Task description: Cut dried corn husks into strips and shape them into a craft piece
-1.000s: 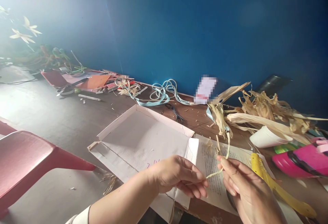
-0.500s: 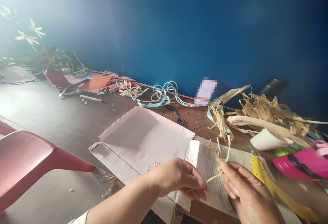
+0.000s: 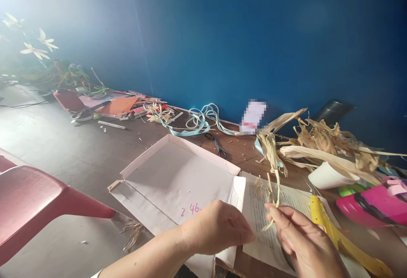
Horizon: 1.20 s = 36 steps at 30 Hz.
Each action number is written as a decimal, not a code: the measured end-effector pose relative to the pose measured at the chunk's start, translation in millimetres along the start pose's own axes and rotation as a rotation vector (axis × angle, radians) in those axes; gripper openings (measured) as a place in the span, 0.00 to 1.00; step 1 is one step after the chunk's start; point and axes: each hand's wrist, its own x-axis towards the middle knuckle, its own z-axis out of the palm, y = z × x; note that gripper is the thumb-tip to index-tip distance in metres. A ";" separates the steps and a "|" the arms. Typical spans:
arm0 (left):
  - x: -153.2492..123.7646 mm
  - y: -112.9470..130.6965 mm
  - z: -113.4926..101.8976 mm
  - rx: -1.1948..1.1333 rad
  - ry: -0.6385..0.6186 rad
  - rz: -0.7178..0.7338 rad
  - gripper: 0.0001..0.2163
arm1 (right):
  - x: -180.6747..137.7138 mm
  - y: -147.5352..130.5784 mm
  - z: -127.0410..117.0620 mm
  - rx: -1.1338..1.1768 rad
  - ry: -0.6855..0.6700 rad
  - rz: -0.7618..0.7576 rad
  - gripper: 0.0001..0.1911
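My right hand (image 3: 302, 235) is pinching a twisted cord (image 3: 278, 191), running away from me over the printed sheet (image 3: 261, 245).
My curled left hand (image 3: 222, 229), grip hidden, is hovering at the sheet's left edge, near the loose end (image 3: 267, 227).

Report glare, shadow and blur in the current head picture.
Head view: glare at upper left, hazing the pale flowers; head view: shadow across part of the shallow cardboard tray; head view: left hand slightly blurred at the fingers.
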 end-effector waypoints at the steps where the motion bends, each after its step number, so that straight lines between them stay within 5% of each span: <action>1: 0.0 0.9 0.3 0.021 0.043 0.034 0.12 | -0.4 0.2 0.2 -0.006 0.005 -0.003 0.21; 7: 6.6 -2.8 10.0 -0.044 0.084 0.135 0.17 | -4.2 -5.6 5.3 -0.018 -0.021 0.021 0.23; 16: 12.2 -5.3 27.7 -0.223 0.089 0.005 0.13 | -7.1 -1.9 10.9 0.006 -0.049 0.006 0.23; 30: 17.3 -9.1 37.1 -0.324 0.192 -0.003 0.08 | -9.2 -4.5 18.6 0.070 -0.051 0.021 0.27; 36: 11.9 -8.5 35.5 -0.175 0.147 0.021 0.10 | -7.4 -0.3 15.1 0.019 -0.069 0.000 0.23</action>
